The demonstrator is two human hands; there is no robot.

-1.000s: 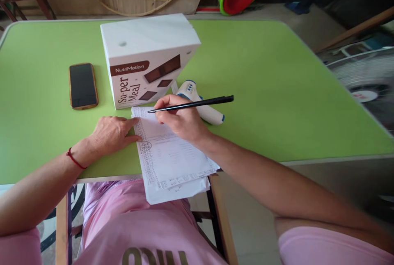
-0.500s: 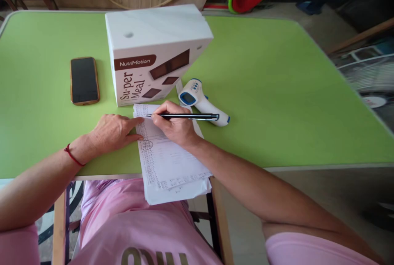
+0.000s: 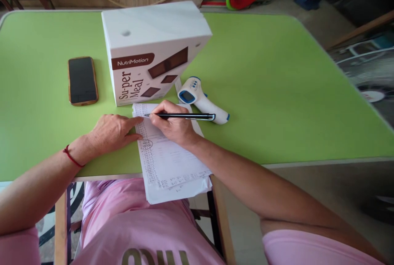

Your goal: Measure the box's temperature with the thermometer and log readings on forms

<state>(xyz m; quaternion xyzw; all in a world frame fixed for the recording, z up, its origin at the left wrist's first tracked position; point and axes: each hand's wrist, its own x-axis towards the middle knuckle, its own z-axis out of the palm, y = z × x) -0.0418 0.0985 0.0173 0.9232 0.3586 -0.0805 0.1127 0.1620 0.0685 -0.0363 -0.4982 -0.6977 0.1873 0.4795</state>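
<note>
White box point(image 3: 156, 53) stands just beyond the papers point(image 3: 172, 160), between phone point(image 3: 82, 80) and thermometer point(image 3: 203, 103).

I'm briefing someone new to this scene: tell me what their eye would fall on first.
Most likely the big white NutriMotion box, standing on the bright green table just beyond the papers. Next, the right hand holding a black pen over those papers, with the left hand at their left edge. Then the blue-and-white handheld device lying right of the box and the dark-screened phone left of it.
</note>
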